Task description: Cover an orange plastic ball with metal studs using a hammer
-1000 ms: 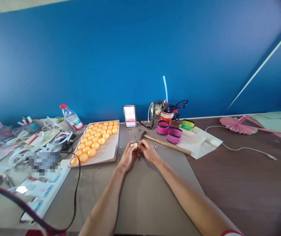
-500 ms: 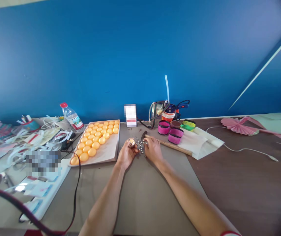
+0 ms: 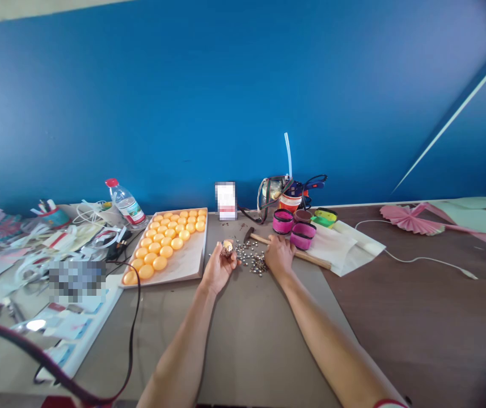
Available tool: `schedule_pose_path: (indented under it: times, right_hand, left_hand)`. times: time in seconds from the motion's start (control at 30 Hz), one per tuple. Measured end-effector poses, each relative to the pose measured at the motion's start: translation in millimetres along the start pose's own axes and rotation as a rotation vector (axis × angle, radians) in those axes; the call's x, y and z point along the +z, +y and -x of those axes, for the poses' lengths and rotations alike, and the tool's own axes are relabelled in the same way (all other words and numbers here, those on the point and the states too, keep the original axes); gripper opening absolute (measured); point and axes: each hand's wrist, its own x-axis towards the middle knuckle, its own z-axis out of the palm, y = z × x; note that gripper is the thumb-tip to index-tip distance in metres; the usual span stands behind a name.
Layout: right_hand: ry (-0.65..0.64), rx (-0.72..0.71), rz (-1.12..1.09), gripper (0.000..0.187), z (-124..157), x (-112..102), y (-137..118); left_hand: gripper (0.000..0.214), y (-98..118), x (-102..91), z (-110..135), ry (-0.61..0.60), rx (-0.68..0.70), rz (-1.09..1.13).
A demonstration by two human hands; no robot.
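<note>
My left hand (image 3: 218, 269) is closed around an orange ball (image 3: 227, 247) whose surface is partly covered with shiny metal tacks. Just right of it, a loose scatter of silvery tacks (image 3: 252, 258) lies on the grey mat. My right hand (image 3: 280, 256) is over the wooden handle of a hammer (image 3: 313, 259), its fingers curled around the handle near the middle. The hammer lies on the mat with its dark head toward the left; part of the handle is hidden under the hand.
A shallow tray (image 3: 183, 273) of orange balls stands left of my hands, with a water bottle (image 3: 127, 204) behind it. Pink pouches (image 3: 303, 234) and white paper (image 3: 332, 249) sit at the right. Cables, a power strip (image 3: 92, 328) and clutter cover the left side.
My right hand has moved right, from the scattered tacks to the hammer handle. More of the tacks now show. My left hand still holds the ball in about the same place.
</note>
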Motion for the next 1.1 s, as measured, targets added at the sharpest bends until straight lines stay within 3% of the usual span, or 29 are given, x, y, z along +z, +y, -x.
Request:
schedule_pose_path:
  times: [0.2, 0.4, 0.53, 0.7, 1.1]
  right_hand:
    - [0.063, 0.023, -0.116, 0.029, -3, -2, -2]
    - [0.212, -0.187, -0.342, 0.02, -2, -18, -18]
    - [0.147, -0.333, -0.439, 0.021, 8, -27, -30]
    - [0.057, -0.4, -0.462, 0.021, 19, -32, -41]
    - [0.126, -0.387, -0.431, 0.022, 20, -32, -43]
  left_hand:
    - [0.036, -1, 1.1, 1, 0.008, -0.002, -0.005]
    - [0.038, 1, -2.8, -2, 0.076, 0.018, 0.032]
    - [0.037, 1, -5.4, -4, 0.119, 0.041, 0.066]
    - [0.039, 1, -3.8, -5, 0.15, 0.044, 0.062]
    - [0.039, 1, -6.9, -6, 0.146, 0.053, 0.091]
